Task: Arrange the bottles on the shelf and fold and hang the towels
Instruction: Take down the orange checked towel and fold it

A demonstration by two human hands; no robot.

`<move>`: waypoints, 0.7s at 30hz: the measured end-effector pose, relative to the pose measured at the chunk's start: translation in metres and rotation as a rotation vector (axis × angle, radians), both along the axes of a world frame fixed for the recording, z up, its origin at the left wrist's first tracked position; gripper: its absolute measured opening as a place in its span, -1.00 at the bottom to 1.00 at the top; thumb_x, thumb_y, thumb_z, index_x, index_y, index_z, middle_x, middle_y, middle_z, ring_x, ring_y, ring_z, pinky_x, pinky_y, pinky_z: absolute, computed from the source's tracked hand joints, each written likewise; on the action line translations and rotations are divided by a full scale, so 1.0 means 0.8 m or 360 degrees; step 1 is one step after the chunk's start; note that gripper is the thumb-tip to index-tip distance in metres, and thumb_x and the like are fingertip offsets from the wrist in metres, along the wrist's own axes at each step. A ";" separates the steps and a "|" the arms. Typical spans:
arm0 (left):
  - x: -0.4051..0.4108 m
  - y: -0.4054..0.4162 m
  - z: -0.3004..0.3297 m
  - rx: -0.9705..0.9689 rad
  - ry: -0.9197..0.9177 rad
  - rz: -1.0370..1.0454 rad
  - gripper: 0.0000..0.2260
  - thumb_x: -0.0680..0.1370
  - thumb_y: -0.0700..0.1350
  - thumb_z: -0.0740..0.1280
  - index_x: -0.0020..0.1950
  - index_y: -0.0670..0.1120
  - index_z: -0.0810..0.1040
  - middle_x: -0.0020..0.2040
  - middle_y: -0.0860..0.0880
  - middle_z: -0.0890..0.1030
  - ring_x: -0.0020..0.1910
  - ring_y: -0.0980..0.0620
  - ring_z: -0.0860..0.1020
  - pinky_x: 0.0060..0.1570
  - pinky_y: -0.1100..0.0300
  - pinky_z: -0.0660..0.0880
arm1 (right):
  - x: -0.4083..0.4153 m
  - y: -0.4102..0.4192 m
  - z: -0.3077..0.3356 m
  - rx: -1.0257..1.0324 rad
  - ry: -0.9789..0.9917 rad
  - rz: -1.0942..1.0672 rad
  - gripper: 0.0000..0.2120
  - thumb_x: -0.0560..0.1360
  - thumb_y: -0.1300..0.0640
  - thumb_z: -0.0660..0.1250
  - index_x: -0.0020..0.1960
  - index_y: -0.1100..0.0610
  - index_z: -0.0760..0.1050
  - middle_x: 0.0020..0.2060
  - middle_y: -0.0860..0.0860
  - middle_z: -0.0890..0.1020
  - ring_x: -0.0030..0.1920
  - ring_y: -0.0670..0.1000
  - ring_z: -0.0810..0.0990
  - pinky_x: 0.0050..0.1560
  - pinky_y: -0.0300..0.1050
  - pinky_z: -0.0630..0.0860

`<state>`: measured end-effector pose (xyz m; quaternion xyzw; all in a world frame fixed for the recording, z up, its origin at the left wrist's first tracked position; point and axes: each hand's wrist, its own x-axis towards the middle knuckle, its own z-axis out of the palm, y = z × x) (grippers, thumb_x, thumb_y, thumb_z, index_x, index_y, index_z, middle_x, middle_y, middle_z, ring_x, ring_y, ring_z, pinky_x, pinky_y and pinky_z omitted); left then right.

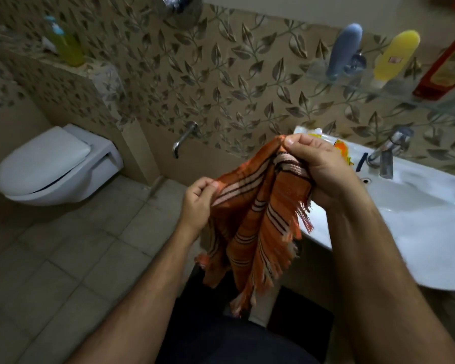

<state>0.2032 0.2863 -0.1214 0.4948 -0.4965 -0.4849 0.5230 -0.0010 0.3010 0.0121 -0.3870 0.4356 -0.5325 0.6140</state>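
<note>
While both hands hold it up, the orange towel (250,222) is not folded yet.
The left hand (199,198) pinches one edge, the right hand (318,166) grips the top; three bottles stand on the glass shelf (357,86), so folding and hanging look left.
</note>
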 end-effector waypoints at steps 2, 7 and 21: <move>0.017 0.004 0.020 -0.0101 -0.0110 0.0036 -0.86 0.48 -0.09 0.31 -0.29 -0.03 0.51 -0.40 0.18 0.53 -0.34 0.26 0.44 -0.27 0.31 0.39 | -0.009 0.006 -0.018 0.0063 0.0095 -0.0134 -0.80 0.58 0.31 0.24 -0.21 0.19 0.46 -0.49 0.00 0.59 -0.51 -0.11 0.54 -0.46 -0.29 0.50; 0.025 0.019 0.077 -0.0304 -0.0431 -0.0099 -0.86 0.50 -0.09 0.34 -0.26 -0.01 0.60 -0.33 0.10 0.62 -0.29 0.16 0.54 -0.23 0.23 0.48 | -0.003 0.020 -0.068 0.0181 0.0366 -0.0264 -0.88 0.56 0.25 0.33 -0.13 0.14 0.59 -0.34 0.04 0.67 -0.36 -0.08 0.62 -0.29 -0.23 0.58; 0.020 0.021 0.116 -0.0262 -0.0705 -0.0615 -0.88 0.56 -0.17 0.34 -0.05 -0.17 0.67 -0.15 -0.03 0.70 -0.15 0.11 0.65 -0.13 0.28 0.55 | 0.036 0.020 -0.075 -0.0192 0.0571 0.0530 -0.56 0.50 0.14 0.39 0.37 0.06 0.48 0.13 0.11 0.62 0.14 0.04 0.60 0.27 0.06 0.50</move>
